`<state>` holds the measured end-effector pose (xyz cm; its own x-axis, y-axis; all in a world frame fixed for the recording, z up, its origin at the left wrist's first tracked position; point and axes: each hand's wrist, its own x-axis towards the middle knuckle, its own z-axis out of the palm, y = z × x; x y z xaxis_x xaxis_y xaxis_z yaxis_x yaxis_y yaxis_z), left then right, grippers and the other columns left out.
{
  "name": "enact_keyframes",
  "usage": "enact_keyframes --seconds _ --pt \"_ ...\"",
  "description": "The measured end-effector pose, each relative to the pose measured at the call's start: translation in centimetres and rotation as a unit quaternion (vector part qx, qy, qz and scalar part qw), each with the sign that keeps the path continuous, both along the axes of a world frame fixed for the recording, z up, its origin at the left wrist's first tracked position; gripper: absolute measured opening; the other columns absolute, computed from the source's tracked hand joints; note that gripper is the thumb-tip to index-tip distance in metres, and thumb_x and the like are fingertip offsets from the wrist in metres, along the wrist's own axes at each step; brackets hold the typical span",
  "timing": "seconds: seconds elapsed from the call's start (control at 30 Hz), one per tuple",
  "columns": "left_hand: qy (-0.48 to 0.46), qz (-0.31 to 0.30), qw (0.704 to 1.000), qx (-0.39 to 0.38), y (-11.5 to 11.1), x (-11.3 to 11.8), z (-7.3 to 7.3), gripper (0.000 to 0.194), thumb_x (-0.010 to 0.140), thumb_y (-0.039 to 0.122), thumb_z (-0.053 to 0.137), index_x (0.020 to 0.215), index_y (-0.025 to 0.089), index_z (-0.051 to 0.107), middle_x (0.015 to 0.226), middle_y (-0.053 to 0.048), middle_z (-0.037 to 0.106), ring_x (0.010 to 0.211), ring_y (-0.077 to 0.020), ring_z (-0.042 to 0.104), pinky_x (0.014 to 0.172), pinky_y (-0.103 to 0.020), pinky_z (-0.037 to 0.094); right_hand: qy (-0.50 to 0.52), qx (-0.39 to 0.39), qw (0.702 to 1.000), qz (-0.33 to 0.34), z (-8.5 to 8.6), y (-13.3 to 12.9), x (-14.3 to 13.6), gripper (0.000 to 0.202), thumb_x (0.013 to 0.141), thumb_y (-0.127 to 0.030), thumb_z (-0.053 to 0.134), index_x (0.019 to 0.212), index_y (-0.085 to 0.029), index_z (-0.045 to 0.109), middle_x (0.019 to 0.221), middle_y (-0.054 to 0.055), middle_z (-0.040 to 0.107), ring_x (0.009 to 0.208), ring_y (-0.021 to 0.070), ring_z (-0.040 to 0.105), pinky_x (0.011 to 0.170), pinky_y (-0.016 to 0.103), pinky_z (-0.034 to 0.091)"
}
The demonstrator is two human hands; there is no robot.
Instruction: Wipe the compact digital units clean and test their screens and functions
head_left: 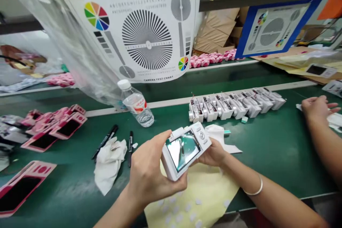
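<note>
A white digital camera [201,136] is held tilted in front of me, its lit screen [183,149] facing me. My left hand [151,167] is closed round its left side, thumb along the lower edge. Behind its right end, my right hand [213,153] supports the body, its fingers mostly hidden. Below the camera lies a yellow sheet [197,203] with several small pale pieces on it. Just beyond my right hand are a white cloth or paper [217,133] and a small teal-and-white piece [227,132].
Several opened white camera bodies [226,107] stand in a row. A water bottle [137,105], black markers [130,148] and a crumpled cloth [109,164] lie left, beyond them pink cameras [68,126]. A test chart [148,39] hangs ahead. Another person's hand [316,110] is at right.
</note>
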<state>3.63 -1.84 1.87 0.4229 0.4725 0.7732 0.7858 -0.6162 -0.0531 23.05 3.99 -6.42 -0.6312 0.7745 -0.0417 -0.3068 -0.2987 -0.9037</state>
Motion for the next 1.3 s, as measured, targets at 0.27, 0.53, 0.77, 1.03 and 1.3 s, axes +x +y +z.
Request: enact_keyframes --seconds 0.27,0.53,0.77,1.03,1.3 --pt "-0.091 -0.059 0.993 -0.041 1.6 -1.1 -4.2 0.071 0.058 0.039 0.068 0.115 0.009 0.038 0.092 -0.013 0.059 0.076 -0.0245 0.066 0.062 -0.035 0.057 0.142 -0.132 0.981 -0.003 -2.2 -0.5 -1.7 0.036 0.082 -0.038 0.051 0.114 -0.022 0.047 0.091 0.004 0.064 0.071 0.0173 0.064 0.060 0.034 0.054" --pt "-0.059 -0.132 0.989 -0.034 2.0 -1.9 -5.4 0.059 0.060 0.043 0.071 0.103 0.015 0.043 0.087 -0.015 0.066 0.073 -0.0244 0.067 0.056 -0.035 0.056 0.127 -0.166 0.978 -0.021 -3.0 -0.8 -2.6 0.033 0.078 -0.031 0.056 0.108 -0.020 0.050 0.093 0.004 0.064 0.073 0.0134 0.062 0.066 0.027 0.050" --pt "-0.087 -0.141 0.985 -0.041 2.8 -2.3 -5.6 0.051 0.068 0.050 0.063 0.102 0.018 0.042 0.080 -0.013 0.067 0.066 -0.0235 0.067 0.052 -0.033 0.056 0.109 -0.149 0.982 -0.047 -2.8 -0.7 -2.4 0.035 0.075 -0.034 0.056 0.108 -0.022 0.050 0.096 0.003 0.062 0.070 0.0125 0.060 0.061 0.027 0.051" --pt "-0.031 -0.143 0.989 -0.018 5.0 -3.7 -7.4 0.064 0.060 0.047 0.069 0.106 0.013 0.041 0.085 -0.014 0.060 0.074 -0.0245 0.060 0.062 -0.037 0.052 0.088 -0.142 0.977 -0.131 -2.5 0.3 -1.8 0.029 0.067 -0.024 0.056 0.096 -0.023 0.049 0.086 -0.001 0.060 0.070 0.0109 0.060 0.060 0.023 0.051" --pt "-0.003 -0.101 0.992 -0.081 6.9 -4.5 -8.9 0.052 0.067 0.041 0.065 0.106 0.017 0.041 0.089 -0.010 0.055 0.078 -0.0218 0.056 0.064 -0.032 0.050 0.050 -0.091 0.981 -0.166 -3.3 1.2 -1.5 0.030 0.067 -0.025 0.058 0.094 -0.023 0.044 0.087 -0.001 0.058 0.068 0.0132 0.060 0.055 0.033 0.056"
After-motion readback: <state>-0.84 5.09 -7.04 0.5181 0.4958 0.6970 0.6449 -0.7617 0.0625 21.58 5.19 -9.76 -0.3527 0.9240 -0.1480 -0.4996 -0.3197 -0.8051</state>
